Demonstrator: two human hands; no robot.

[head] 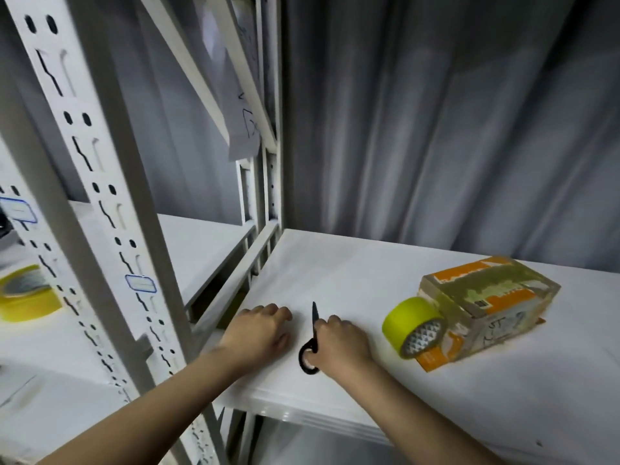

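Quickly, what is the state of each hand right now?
Left hand: open, resting on the white shelf, holding nothing.
Right hand: closed around the black scissors.

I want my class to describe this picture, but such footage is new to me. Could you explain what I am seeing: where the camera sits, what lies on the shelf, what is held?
There is no machine here: a person works with bare hands. The single picture comes from a camera worn on the head, looking forward and down. The right hand grips black scissors, blade pointing away. The left hand rests on the white shelf beside it, holding nothing. Further right on that shelf stands a yellow tape roll, close against a worn cardboard box. Another yellow roll sits on the neighbouring shelf, far left. A grey curtain hangs behind.
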